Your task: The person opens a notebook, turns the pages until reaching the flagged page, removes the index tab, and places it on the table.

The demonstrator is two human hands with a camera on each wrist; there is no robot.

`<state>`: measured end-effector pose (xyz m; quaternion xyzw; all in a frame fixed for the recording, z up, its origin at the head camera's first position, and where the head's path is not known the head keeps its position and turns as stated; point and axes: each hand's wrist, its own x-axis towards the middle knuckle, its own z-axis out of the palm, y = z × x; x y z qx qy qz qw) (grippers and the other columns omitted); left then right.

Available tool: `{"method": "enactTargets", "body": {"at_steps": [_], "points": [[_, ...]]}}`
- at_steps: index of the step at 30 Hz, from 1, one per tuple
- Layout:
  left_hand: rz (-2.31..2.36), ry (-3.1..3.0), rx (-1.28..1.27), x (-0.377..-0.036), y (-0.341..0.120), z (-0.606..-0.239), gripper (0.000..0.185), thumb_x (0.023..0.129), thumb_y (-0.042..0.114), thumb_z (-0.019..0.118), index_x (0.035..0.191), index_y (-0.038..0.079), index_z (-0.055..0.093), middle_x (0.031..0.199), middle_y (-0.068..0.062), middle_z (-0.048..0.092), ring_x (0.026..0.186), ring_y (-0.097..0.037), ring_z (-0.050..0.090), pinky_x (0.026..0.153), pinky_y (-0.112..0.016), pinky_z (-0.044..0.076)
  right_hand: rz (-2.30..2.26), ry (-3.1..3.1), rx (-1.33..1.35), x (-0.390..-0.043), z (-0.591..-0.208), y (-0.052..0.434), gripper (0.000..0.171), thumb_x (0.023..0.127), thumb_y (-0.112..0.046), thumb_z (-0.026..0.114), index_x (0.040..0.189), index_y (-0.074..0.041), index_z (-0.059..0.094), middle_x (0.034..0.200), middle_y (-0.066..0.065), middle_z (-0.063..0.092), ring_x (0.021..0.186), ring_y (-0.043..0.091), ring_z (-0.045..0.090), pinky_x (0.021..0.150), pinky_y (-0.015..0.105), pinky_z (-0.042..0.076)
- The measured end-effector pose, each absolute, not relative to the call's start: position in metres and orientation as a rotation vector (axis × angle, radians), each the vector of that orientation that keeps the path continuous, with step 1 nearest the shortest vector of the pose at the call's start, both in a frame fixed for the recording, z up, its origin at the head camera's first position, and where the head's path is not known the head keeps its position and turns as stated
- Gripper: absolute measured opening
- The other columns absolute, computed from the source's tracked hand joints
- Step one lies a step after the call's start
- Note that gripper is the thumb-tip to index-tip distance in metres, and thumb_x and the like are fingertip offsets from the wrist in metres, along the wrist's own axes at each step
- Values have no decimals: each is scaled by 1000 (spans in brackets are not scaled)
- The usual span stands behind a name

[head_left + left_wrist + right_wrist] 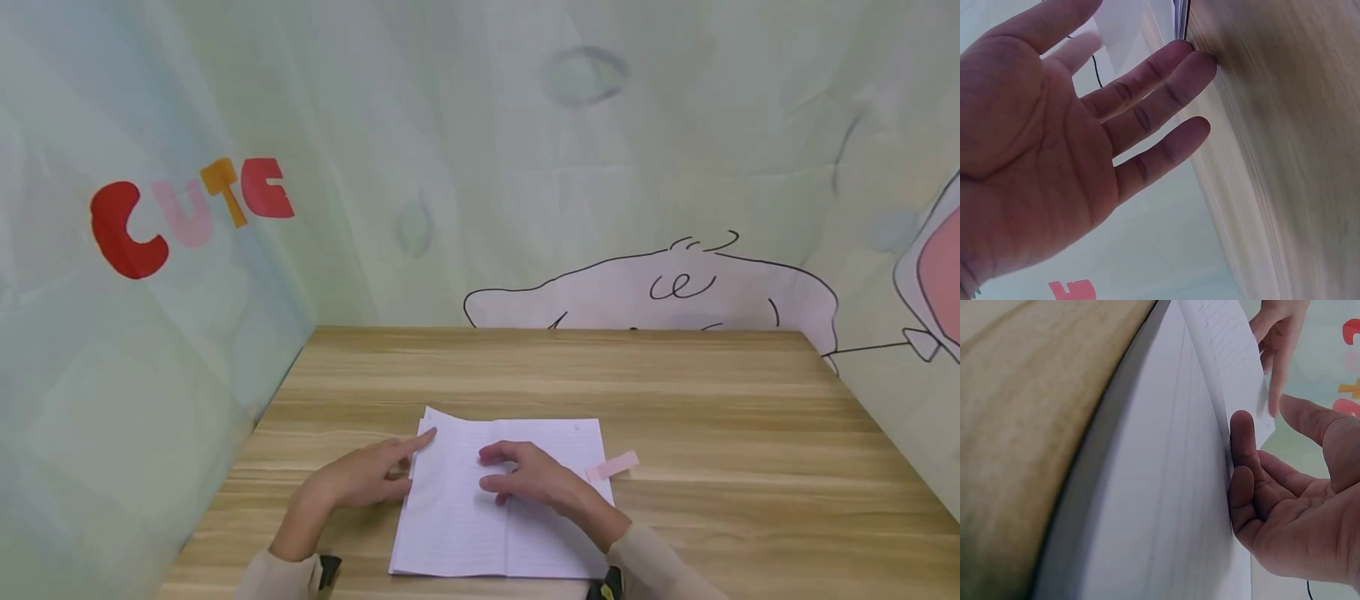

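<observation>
An open lined notebook (pixel 551 533) lies on the wooden table, its left page slightly raised at the upper left corner. My left hand (pixel 363 477) is at the notebook's left edge, with one finger lying over the page near that corner. In the left wrist view, its other fingers (pixel 1166 94) extend loosely, the tips by the notebook's edge (pixel 1180 19). My right hand (pixel 532 477) is over the middle of the notebook, fingers loosely bent and holding nothing. The right wrist view shows its fingertips (pixel 1243 428) close to the paper; whether they touch is unclear. A pink paper strip (pixel 618 465) sticks out past the right page's edge.
The wooden table (pixel 720 400) extends around the notebook. Behind it and at the sides hang pale printed curtains (pixel 375 167), with coloured letters (pixel 135 233) on the left and a cartoon drawing at the back.
</observation>
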<state>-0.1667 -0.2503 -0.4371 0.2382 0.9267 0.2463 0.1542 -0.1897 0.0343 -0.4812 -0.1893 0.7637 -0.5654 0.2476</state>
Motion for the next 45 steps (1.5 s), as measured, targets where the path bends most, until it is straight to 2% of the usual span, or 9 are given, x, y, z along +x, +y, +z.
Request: {"method": "enactTargets", "body": {"at_steps": [6,12,19,23,27,32,38,42,45], "points": [[603,2674,664,-165,-250,-438,51,96,24,65,145,12,54,101,-4,54,81,-15,49,72,-36,45,-1479,2088,-572,-189,-480,41,46,93,-19,71,134,-1,59,133,15,60,73,21,68,79,31,51],[614,2682,733,-165,-250,-440,39,98,14,58,136,2,61,107,-5,56,84,-13,50,77,-35,46,-1464,2061,-646,-191,-477,67,45,97,-13,64,139,-1,53,137,19,57,75,22,69,77,31,51],[631,2672,651,-164,-249,-443,40,99,24,63,133,5,64,107,-7,53,83,-15,48,74,-35,45,-1457,2108,-575,-197,-465,95,53,98,-15,63,146,1,44,136,22,57,76,25,69,77,37,49],[650,2677,643,-165,-247,-444,39,96,24,66,130,4,66,104,-7,52,80,-15,47,71,-32,44,-1450,2158,-527,-199,-458,110,55,99,-16,62,147,1,42,137,23,56,77,27,68,81,40,48],[644,2684,629,-166,-246,-445,40,93,23,69,129,4,67,103,-6,52,81,-16,47,70,-32,44,-1446,2255,-499,-201,-456,123,54,98,-15,64,146,2,44,134,24,57,78,27,67,78,39,51],[652,2676,621,-168,-245,-444,41,92,24,71,128,4,68,101,-5,51,80,-15,46,69,-30,42,-1344,2442,-440,-204,-455,138,47,97,-13,65,141,-2,52,130,20,60,85,24,64,72,34,55],[671,2679,627,-169,-247,-443,43,91,25,73,128,4,67,100,-4,51,79,-15,45,68,-29,42,-1294,2551,-343,-206,-454,152,40,95,-10,67,134,-3,58,125,17,62,100,29,61,78,40,55],[689,2674,613,-170,-249,-444,43,91,24,73,128,4,67,100,-4,50,80,-15,46,69,-29,41,-1193,2643,-395,-206,-455,159,30,93,-9,69,122,-2,64,114,13,66,103,29,61,86,45,50],[693,2665,615,-171,-249,-446,43,91,23,73,128,4,67,100,-3,50,81,-16,45,69,-29,41,-1130,2673,-414,-205,-459,162,19,90,-6,72,108,-3,66,103,9,67,98,26,62,85,44,50]]}}
